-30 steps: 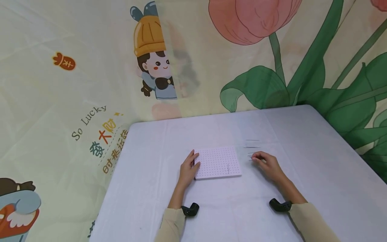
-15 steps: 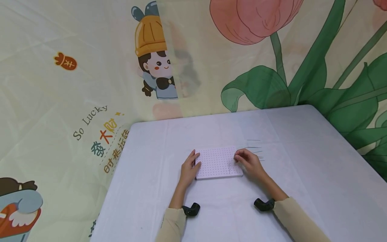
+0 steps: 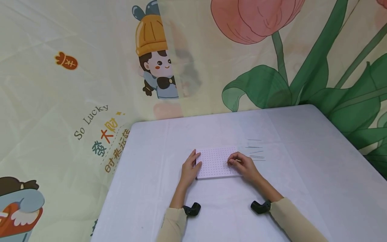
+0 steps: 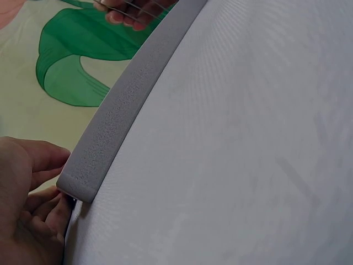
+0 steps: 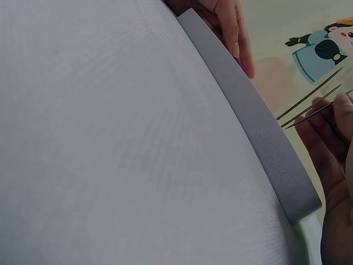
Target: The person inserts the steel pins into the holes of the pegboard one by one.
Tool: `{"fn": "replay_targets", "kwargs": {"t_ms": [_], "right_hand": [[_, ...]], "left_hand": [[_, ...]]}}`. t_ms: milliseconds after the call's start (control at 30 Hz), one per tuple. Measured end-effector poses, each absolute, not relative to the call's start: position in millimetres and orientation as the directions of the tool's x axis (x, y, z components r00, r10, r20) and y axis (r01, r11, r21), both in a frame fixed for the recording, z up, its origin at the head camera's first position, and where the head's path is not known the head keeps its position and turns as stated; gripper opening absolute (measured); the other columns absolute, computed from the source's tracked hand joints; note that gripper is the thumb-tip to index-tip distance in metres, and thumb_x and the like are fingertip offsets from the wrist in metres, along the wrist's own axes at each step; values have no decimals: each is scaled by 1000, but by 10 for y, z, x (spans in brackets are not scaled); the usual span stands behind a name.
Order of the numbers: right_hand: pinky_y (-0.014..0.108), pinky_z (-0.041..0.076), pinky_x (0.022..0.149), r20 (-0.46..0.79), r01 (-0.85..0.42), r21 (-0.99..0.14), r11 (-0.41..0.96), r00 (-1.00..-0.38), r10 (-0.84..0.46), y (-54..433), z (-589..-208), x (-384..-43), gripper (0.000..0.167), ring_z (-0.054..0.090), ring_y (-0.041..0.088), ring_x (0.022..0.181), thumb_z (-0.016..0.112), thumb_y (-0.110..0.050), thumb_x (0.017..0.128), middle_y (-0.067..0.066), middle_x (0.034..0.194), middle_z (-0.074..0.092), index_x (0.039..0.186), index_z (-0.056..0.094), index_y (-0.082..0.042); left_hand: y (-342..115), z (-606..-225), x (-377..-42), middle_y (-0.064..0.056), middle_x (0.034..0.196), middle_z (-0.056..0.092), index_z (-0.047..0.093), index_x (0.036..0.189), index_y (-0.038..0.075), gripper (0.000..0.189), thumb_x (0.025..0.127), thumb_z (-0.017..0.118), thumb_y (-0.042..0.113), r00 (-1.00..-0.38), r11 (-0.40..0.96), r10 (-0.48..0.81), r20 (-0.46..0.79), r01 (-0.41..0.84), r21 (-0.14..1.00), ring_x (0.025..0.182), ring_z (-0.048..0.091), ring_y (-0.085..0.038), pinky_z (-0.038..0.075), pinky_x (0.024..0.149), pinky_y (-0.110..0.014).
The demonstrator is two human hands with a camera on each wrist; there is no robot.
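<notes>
A flat white board (image 3: 213, 163) with a grid of small holes lies on the table. My left hand (image 3: 188, 170) holds its left edge, thumb on the top face; in the left wrist view the fingers (image 4: 47, 210) bend at the board's corner. My right hand (image 3: 243, 165) is over the board's right part, pinching a thin needle-like rod (image 5: 317, 112) between thumb and fingertips. Two similar rods (image 5: 314, 94) stand upright from the board beside it in the right wrist view. Whether the pinched rod's lower tip sits in a hole cannot be made out.
Several more thin rods (image 3: 254, 147) lie roughly parallel on the white-covered table (image 3: 290, 141), right of the board. A printed cloth backdrop (image 3: 196, 67) hangs behind the table's far edge. Each wrist wears a black camera (image 3: 192, 209).
My right hand has moved left from the loose rods to the board's right part, bringing a rod with it, and then slightly lower. My left hand has stayed at the board's left edge.
</notes>
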State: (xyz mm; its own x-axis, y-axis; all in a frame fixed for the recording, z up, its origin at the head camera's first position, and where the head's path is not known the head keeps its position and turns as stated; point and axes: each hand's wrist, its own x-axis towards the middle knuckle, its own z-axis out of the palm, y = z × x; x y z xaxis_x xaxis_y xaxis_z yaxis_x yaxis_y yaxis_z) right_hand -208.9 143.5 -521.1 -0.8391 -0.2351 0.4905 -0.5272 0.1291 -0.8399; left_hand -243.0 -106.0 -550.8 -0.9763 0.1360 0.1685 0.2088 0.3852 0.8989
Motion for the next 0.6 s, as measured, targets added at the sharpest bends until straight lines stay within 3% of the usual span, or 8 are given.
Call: {"fn": "replay_targets", "kwargs": {"t_ms": [267, 600], "right_hand": [[19, 53, 77, 506, -547, -828, 125, -825, -252, 1432, -5225, -2084, 8, 60, 21, 80, 53, 15, 85, 24, 83, 61, 91, 56, 11], [18, 52, 77, 481, -550, -813, 191, -820, -311, 1450, -5196, -2067, 8, 59, 25, 77, 55, 11, 85, 17, 84, 63, 91, 59, 7]], "left_hand": [[-1056, -5516, -2412, -13, 144, 36, 56, 125, 2, 38, 87, 59, 5, -958, 392, 141, 251, 287, 874, 130, 36, -27, 38, 101, -30], [-1052, -5511, -2437, -9, 146, 32, 55, 127, 5, 40, 88, 59, 4, -976, 393, 138, 167, 209, 896, 132, 32, -21, 35, 103, -28]]}}
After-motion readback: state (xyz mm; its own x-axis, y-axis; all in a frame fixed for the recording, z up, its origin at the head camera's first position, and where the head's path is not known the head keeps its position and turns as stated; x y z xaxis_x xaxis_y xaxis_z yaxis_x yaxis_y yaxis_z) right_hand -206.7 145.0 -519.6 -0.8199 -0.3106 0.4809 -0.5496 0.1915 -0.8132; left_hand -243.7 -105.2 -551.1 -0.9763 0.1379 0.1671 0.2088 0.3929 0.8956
